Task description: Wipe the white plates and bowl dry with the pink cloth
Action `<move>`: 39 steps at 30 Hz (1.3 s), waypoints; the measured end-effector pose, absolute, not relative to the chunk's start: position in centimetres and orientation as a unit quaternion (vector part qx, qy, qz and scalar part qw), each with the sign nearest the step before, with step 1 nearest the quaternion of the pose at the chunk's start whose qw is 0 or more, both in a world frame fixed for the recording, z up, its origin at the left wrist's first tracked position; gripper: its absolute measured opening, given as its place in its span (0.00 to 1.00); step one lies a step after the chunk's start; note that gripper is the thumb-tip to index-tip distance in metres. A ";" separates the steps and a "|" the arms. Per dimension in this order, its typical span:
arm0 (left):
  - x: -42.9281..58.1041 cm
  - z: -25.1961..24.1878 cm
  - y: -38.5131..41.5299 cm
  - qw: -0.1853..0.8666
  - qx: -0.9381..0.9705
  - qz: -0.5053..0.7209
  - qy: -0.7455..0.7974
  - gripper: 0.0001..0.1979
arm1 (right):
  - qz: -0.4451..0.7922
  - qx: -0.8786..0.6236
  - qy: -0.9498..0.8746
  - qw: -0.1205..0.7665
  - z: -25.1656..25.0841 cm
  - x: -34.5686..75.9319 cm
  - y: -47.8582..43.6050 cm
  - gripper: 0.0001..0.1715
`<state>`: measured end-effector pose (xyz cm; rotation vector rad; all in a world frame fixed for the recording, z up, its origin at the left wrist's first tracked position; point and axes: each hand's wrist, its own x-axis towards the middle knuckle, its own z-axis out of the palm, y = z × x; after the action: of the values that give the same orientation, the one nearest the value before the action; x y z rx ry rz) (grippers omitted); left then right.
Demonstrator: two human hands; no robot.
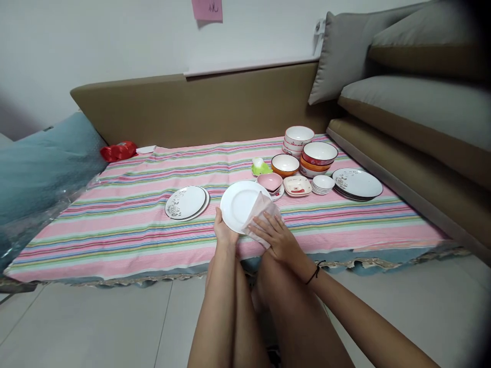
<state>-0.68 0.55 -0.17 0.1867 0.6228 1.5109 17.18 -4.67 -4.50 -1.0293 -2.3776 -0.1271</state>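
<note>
A plain white plate is tilted up in front of me, above the edge of the striped cloth. My left hand grips its lower left rim, thumb on the near face and the other fingers behind it. Against the plate's right side, my right hand presses a thin pale pink cloth, its fingers spread over the fabric. Left of the plate lie patterned white plates, one on another. Just beyond its right edge sit a pink bowl and a squarish cream dish.
Stacked bowls, an orange bowl, small white dishes and dark-rimmed plates stand on the right of the striped cloth. A green dish sits behind. Cushions rise at right; a red bundle lies far left.
</note>
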 end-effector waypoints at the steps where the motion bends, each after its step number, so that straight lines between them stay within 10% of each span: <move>1: -0.7 -0.1 0.5 0.679 0.087 0.674 0.279 0.29 | -0.043 -0.397 -0.873 0.280 -4.7 17.4 -4.5 0.36; 14: -2.1 1.8 -0.9 0.641 0.101 0.678 0.345 0.26 | 0.441 -0.506 -0.468 0.575 -3.0 16.4 0.2 0.42; 30: -1.1 -3.4 -0.2 0.425 0.319 0.657 0.535 0.09 | 0.364 -0.476 -0.493 0.631 -2.6 15.0 3.2 0.35; 39: 0.0 -3.9 -0.1 0.471 0.293 0.700 0.449 0.10 | 0.079 -0.491 -0.754 0.430 -1.7 12.6 0.2 0.30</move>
<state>0.00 -0.11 -3.89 0.7179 1.1010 1.7150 12.59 0.25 -1.71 -1.2253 -1.8806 0.1975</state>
